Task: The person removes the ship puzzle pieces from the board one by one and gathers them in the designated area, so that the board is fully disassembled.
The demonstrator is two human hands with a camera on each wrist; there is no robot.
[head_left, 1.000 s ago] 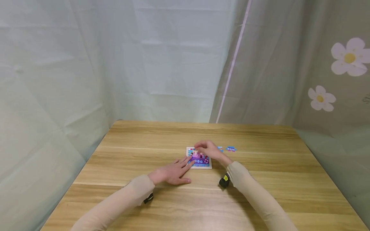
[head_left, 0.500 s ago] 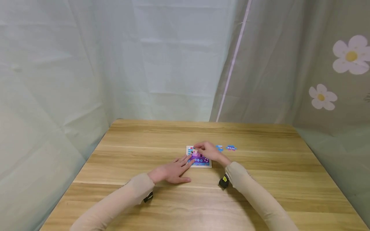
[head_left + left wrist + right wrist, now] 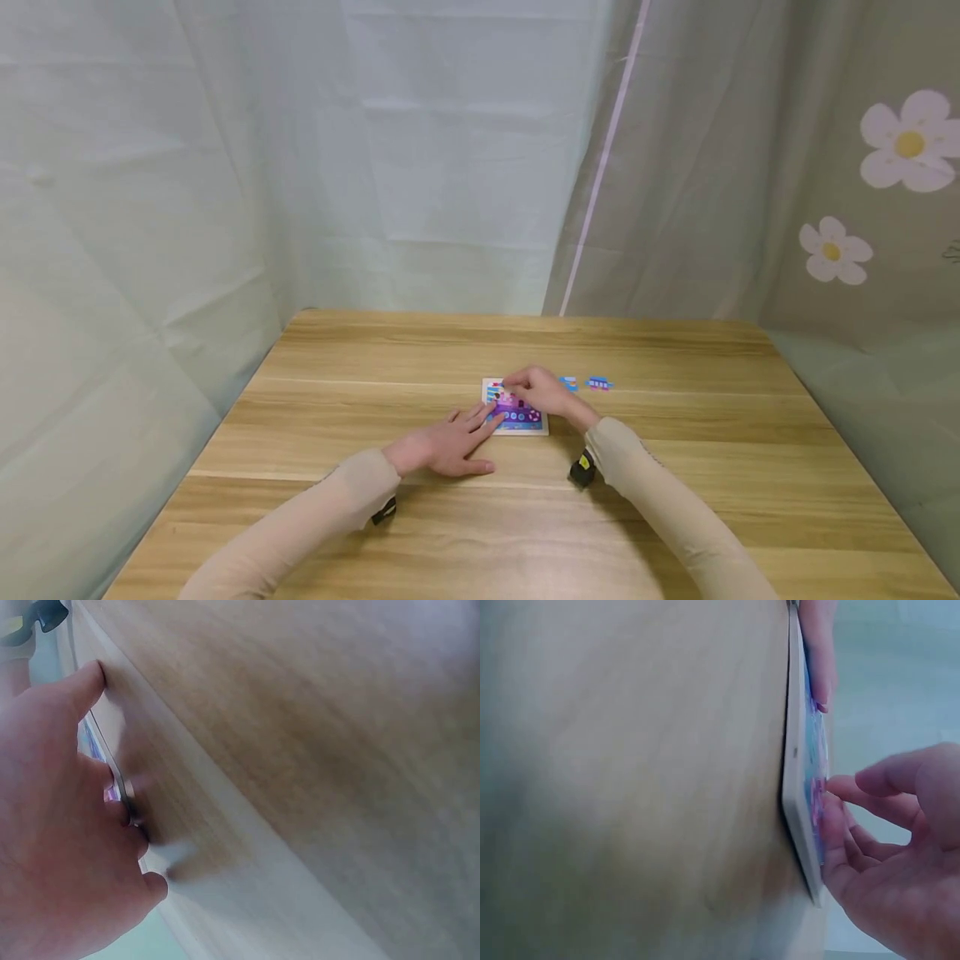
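A pale-rimmed ship puzzle (image 3: pixel 519 416) lies flat, two bluish pieces (image 3: pixel 598 383) to its right.

puzzle board (image 3: pixel 525 432) on table (image 3: pixel 375 367) | two pieces (image 3: pixel 598 383) right of board | curtain (image 3: pixel 450 167) behind table

At seven o'clock in the head view runs a long, pale beige left sleeve (image 3: pixel 300 525), lightly creased, a small black device (image 3: pixel 384 510) peeking out below its cuff (image 3: pixel 377 479)! Round to five o'clock, the matching right sleeve (image 3: pixel 663 500) shows wrinkles, and its rounder black gadget (image 3: pixel 582 470) sports a yellow patch (image 3: pixel 584 461)!
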